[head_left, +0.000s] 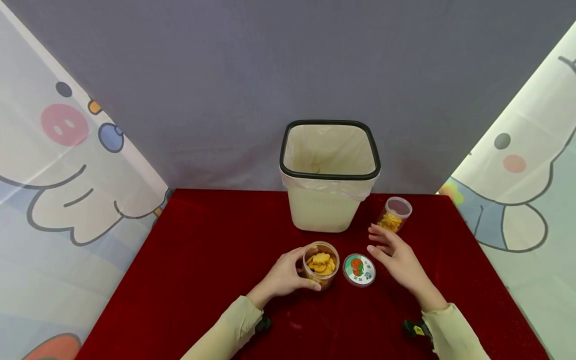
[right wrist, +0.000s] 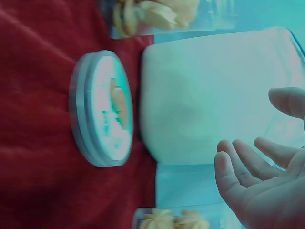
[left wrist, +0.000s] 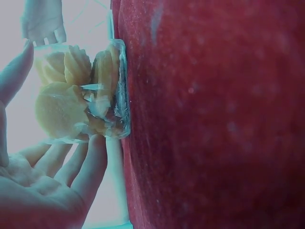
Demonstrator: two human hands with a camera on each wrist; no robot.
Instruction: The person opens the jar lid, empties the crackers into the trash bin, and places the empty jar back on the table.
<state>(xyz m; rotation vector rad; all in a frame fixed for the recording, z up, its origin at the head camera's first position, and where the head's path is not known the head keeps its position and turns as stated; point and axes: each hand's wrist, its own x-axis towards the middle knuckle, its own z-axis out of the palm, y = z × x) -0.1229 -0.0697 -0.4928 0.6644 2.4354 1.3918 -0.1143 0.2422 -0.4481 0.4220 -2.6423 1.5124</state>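
From here I see a clear cylindrical jar (head_left: pixel 327 282) of scalloped cookies (head_left: pixel 321 260) in front of the plastic-lined bin (head_left: pixel 321 207), my left hand (head_left: pixel 285 274) grasping it. Front-right of the bin: a round lid (head_left: pixel 359 270), orange picture, lettering too small to read, and my right hand (head_left: pixel 398 256), empty, fingers relaxed. Right of the bin, a second jar (head_left: pixel 399 207) on the velvety red table (head_left: pixel 216 250).

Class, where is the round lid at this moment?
In the head view, the round lid lies on the red cloth, right of centre, between the right hand and the jar held by the left hand.
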